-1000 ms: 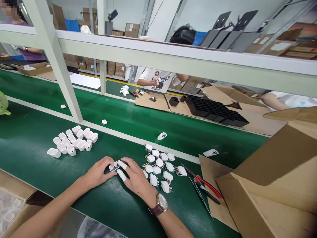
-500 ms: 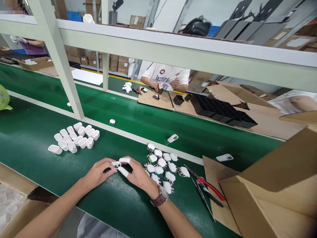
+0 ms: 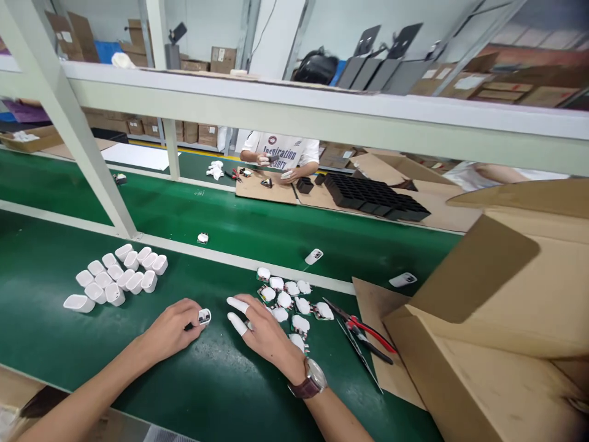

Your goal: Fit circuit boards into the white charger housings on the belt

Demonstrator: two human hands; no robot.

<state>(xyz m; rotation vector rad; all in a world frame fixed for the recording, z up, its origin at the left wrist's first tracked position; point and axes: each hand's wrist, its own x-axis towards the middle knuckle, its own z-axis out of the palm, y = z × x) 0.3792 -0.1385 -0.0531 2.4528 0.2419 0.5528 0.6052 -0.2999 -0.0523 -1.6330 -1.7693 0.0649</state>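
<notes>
My left hand (image 3: 177, 322) grips a small white plastic housing (image 3: 205, 317) between thumb and fingers, its opening turned up with dark parts inside. To the right, my right hand (image 3: 267, 337) is apart from the housing. White finger cots cover two of its fingers, which are spread; a small greyish spot behind them is unclear. Beside that hand lie several small circuit boards (image 3: 284, 299) topped with white pads, some partly hidden by it. A loose group of white plastic housings (image 3: 105, 280) stands on the green bench at the left.
Red-and-black pliers (image 3: 373, 335) and a thin metal tool (image 3: 363, 359) lie beside an open cardboard box (image 3: 442, 362). Across the green conveyor belt (image 3: 257, 233), a co-worker (image 3: 280, 153) handles dark parts near a black tray (image 3: 375, 196). A slanted post (image 3: 85, 129) rises at the left.
My right hand has come off the white housing and moved right, its fingers spreading. My left hand keeps the housing. The view has swung to the right.
</notes>
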